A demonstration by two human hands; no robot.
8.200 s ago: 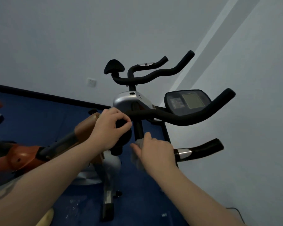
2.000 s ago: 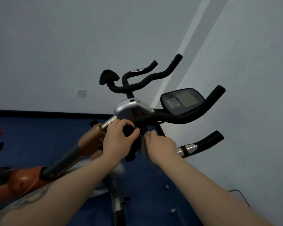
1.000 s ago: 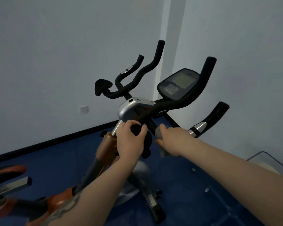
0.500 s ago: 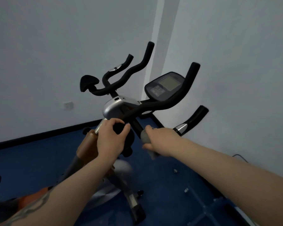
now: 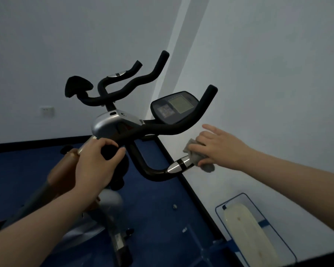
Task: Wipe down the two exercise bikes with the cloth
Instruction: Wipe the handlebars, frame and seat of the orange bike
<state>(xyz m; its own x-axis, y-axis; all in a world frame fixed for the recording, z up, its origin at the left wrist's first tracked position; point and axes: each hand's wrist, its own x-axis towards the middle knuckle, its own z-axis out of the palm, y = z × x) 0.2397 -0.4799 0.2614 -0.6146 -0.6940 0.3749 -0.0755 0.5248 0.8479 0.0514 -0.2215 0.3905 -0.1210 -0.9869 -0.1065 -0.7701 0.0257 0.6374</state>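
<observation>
The cloth (image 5: 198, 158) and right hand (image 5: 218, 149) hide the lower handlebar's (image 5: 154, 171) end.

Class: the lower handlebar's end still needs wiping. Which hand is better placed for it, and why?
Right. The right hand already holds the cloth against the lower handlebar; the left hand grips the bike's centre knob without a cloth.

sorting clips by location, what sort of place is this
Probably a small gym or workout room: an exercise bike with a console, blue padded floor, bare white walls.
</observation>
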